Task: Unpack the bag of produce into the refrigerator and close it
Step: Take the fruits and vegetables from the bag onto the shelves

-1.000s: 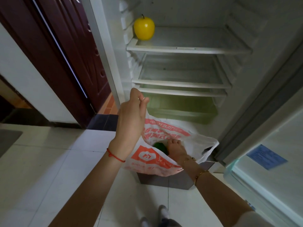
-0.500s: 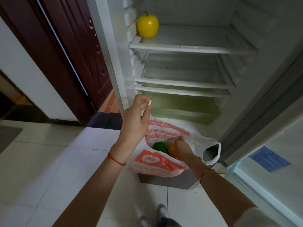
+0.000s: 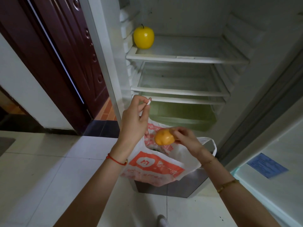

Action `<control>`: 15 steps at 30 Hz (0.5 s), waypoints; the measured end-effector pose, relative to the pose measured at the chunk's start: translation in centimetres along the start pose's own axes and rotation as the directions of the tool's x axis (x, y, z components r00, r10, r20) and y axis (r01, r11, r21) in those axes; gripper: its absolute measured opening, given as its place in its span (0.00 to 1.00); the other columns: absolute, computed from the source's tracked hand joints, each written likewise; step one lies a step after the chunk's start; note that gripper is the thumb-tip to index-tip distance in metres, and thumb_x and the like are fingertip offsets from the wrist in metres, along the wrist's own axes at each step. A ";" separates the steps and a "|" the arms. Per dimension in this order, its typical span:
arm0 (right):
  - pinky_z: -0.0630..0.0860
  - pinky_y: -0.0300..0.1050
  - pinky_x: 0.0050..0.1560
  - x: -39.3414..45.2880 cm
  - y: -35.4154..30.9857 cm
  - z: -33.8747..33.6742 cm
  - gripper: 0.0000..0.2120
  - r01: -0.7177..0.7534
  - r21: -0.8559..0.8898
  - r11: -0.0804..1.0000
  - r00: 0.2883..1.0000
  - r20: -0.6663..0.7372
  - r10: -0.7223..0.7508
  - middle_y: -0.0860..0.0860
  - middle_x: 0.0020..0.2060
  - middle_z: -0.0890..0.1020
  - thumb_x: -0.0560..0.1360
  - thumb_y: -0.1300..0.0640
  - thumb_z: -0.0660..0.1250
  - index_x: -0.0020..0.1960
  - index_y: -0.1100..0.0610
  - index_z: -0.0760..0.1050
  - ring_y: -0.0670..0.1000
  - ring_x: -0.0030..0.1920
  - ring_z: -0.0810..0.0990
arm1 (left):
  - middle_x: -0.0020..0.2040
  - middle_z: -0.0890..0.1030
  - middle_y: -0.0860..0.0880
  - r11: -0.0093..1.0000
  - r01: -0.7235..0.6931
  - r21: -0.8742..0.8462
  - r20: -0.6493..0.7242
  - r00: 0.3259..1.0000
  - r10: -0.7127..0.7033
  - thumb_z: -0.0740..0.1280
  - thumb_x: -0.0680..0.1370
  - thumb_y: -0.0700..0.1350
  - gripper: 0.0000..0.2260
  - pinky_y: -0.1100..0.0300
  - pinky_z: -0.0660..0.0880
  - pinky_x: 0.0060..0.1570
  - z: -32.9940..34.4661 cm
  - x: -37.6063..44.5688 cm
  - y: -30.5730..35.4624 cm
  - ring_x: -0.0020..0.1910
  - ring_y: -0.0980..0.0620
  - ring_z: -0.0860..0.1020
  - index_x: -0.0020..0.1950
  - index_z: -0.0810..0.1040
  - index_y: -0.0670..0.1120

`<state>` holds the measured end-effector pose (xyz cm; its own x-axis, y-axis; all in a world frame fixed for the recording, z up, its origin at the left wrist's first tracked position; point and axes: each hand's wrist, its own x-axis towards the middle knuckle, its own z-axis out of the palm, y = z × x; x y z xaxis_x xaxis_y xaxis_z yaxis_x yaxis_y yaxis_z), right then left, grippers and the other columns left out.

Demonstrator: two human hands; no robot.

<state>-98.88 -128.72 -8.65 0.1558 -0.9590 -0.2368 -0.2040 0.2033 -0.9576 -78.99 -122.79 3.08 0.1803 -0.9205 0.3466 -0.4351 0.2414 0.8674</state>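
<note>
The white and orange plastic bag hangs in front of the open refrigerator. My left hand pinches one bag handle and holds it up. My right hand grips an orange fruit just above the bag's mouth. Something dark green shows inside the bag, mostly hidden. A yellow apple stands at the left end of the top shelf. The two glass shelves below it hold nothing, and a green crisper drawer sits under them.
The refrigerator door stands open at the right, with a blue label on it. A grey metal box sits on the tiled floor under the bag. A dark red wooden door is on the left. My shoe tip shows at the bottom.
My right hand has come up out of the bag with the orange fruit. My left hand has lifted the bag handle a little higher. The camera has tilted up slightly.
</note>
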 end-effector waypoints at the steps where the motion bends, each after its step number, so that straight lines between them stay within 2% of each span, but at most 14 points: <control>1: 0.79 0.42 0.46 -0.4 -1.2 0.0 0.10 0.015 0.058 0.998 1.000 0.021 -0.016 0.56 0.48 0.82 0.78 0.57 0.66 0.56 0.60 0.80 0.52 0.48 0.81 | 0.63 0.81 0.52 1.000 0.002 -0.008 -0.002 1.000 -0.002 0.61 0.83 0.42 0.01 0.60 0.73 0.26 0.1 0.3 0.2 0.22 0.55 0.73 0.54 0.70 0.46; 5: 0.81 0.40 0.44 -1.3 -5.1 -0.8 0.11 0.068 0.209 0.976 0.996 0.049 -0.080 0.58 0.56 0.78 0.80 0.57 0.63 0.58 0.60 0.77 0.54 0.55 0.80 | 0.64 0.80 0.53 0.998 0.023 -0.060 0.000 1.000 -0.023 0.61 0.83 0.42 0.01 0.62 0.71 0.22 0.1 1.8 1.0 0.19 0.53 0.73 0.53 0.69 0.47; 8: 0.81 0.45 0.51 -1.4 -7.5 -1.3 0.12 0.149 0.228 0.962 0.986 0.043 -0.163 0.58 0.59 0.77 0.80 0.55 0.62 0.61 0.58 0.76 0.57 0.58 0.79 | 0.63 0.81 0.52 0.996 -0.001 -0.086 0.003 1.000 0.001 0.61 0.83 0.42 0.01 0.61 0.71 0.21 -0.1 2.8 1.9 0.18 0.52 0.72 0.53 0.70 0.47; 12: 0.81 0.47 0.52 -1.2 -11.6 -1.9 0.11 0.314 0.263 0.912 0.949 -0.054 -0.311 0.56 0.59 0.78 0.81 0.56 0.61 0.59 0.54 0.78 0.55 0.58 0.79 | 0.63 0.80 0.53 0.994 0.006 -0.109 0.002 1.000 -0.006 0.61 0.83 0.42 0.01 0.61 0.70 0.19 -0.3 4.0 2.6 0.17 0.54 0.71 0.53 0.70 0.45; 15: 0.81 0.47 0.51 -0.5 -15.6 -2.4 0.11 0.432 0.276 0.859 0.902 -0.134 -0.411 0.55 0.59 0.78 0.80 0.57 0.61 0.60 0.56 0.77 0.54 0.58 0.79 | 0.63 0.81 0.53 0.993 0.007 -0.119 -0.003 1.000 -0.008 0.61 0.83 0.42 0.02 0.60 0.71 0.19 -0.4 4.7 2.7 0.16 0.52 0.71 0.54 0.70 0.45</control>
<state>-98.12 -131.95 6.82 0.0951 -0.9747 0.2021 0.1587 -0.1856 -0.9697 -78.92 -126.37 7.24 0.1860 -0.9215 0.3410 -0.3262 0.2695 0.9061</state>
